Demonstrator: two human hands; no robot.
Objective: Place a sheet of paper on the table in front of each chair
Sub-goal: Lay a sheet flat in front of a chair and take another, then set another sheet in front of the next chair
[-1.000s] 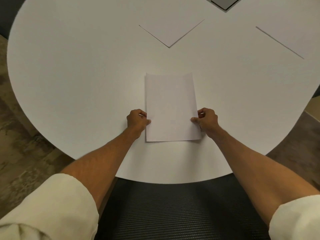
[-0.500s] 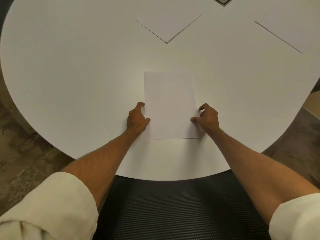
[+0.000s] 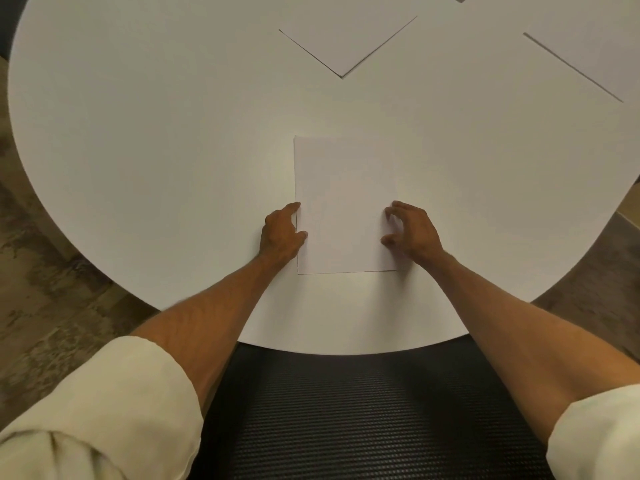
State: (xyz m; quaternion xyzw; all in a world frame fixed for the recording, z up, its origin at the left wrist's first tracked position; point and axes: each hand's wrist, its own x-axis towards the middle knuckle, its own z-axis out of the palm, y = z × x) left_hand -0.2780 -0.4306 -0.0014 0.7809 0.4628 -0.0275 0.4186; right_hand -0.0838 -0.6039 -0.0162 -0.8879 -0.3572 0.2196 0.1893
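The sheet (image 3: 343, 202) lies flat on the table (image 3: 156, 133) at the centre of the frame. Its near edge runs level with the frame, straight ahead of the chair (image 3: 363, 410) at the bottom.

The left hand (image 3: 282, 233) sits at the sheet's left edge, forefinger and thumb tip touching the paper, fingers relaxed and gripping nothing. The right hand (image 3: 412, 233) is over the right edge, its fingers loosely bent and spread with nothing pinched. I cannot tell whether its tips press the paper.

This looks like the release. To do it well, lift both hands straight up rather than drawing them back, so skin does not drag the light paper askew. A small nudge from the left forefinger would square it if needed.

A second sheet (image 3: 346, 39) lies at upper centre and a third sheet (image 3: 595, 46) at upper right, both well apart from this one.
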